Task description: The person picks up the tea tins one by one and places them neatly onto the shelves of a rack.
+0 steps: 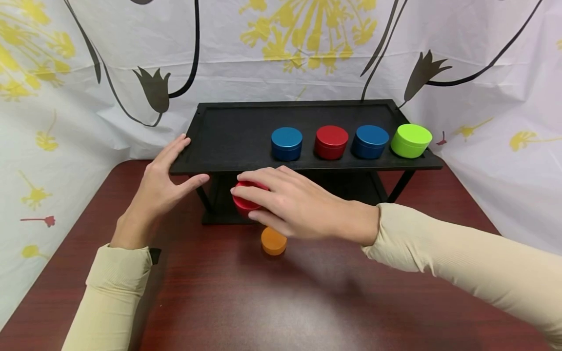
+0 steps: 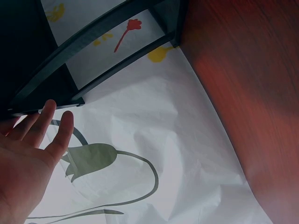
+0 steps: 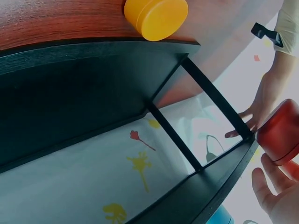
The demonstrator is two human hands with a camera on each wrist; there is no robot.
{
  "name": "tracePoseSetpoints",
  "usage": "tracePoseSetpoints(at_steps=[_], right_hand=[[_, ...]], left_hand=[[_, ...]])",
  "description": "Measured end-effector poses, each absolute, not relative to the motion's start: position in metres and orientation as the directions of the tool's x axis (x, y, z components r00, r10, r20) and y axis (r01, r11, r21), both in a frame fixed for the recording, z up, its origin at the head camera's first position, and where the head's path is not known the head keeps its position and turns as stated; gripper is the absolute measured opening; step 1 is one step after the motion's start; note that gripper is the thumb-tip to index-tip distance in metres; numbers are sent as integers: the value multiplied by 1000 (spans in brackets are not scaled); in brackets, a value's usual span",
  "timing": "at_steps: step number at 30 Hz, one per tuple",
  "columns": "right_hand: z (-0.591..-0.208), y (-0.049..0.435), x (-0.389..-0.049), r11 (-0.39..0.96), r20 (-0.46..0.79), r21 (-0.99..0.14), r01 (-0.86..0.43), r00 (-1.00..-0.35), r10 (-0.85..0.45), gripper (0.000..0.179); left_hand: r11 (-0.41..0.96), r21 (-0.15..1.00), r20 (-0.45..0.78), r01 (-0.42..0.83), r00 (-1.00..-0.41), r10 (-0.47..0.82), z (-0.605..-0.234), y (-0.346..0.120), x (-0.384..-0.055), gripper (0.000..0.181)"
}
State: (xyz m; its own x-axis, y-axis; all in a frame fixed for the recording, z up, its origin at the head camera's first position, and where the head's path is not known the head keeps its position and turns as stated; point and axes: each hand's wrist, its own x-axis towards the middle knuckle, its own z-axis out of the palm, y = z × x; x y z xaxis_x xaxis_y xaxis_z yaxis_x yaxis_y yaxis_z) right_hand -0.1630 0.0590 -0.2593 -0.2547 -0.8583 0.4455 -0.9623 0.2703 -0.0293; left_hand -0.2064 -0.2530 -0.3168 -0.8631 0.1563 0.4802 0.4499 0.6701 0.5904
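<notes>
My right hand point(image 1: 294, 202) grips a round red tin point(image 1: 248, 197) in front of the black shelf's upper edge. In the right wrist view the fingers curl about the red tin point(image 3: 280, 133) near the shelf's corner. My left hand point(image 1: 160, 183) touches the left end of the black two-tier shelf point(image 1: 232, 131), thumb and fingers spread. The left wrist view shows those fingers point(image 2: 60, 135) against the shelf's edge. On the top tier stand a blue tin point(image 1: 287, 144), a red tin point(image 1: 331, 142), another blue tin point(image 1: 370, 142) and a lime green tin point(image 1: 411, 141).
An orange tin point(image 1: 273, 241) stands on the dark red wooden table point(image 1: 210, 297), just before the shelf and below my right hand. The shelf's lower tier point(image 1: 347, 187) sits under the top one. A white cloth with printed flowers point(image 1: 246, 63) hangs behind and at both sides.
</notes>
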Motion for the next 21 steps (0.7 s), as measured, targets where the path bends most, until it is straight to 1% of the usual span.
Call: tracePoseSetpoints(at_steps=[11, 21], right_hand=[[-250, 53, -172, 287, 460, -52, -956, -278, -843, 46], [-245, 47, -186, 318, 550, -5, -948, -268, -791, 43]], left_hand=[[672, 588, 480, 451, -863, 159, -318, -254, -208, 81], [671, 586, 483, 455, -860, 162, -319, -254, -208, 81]])
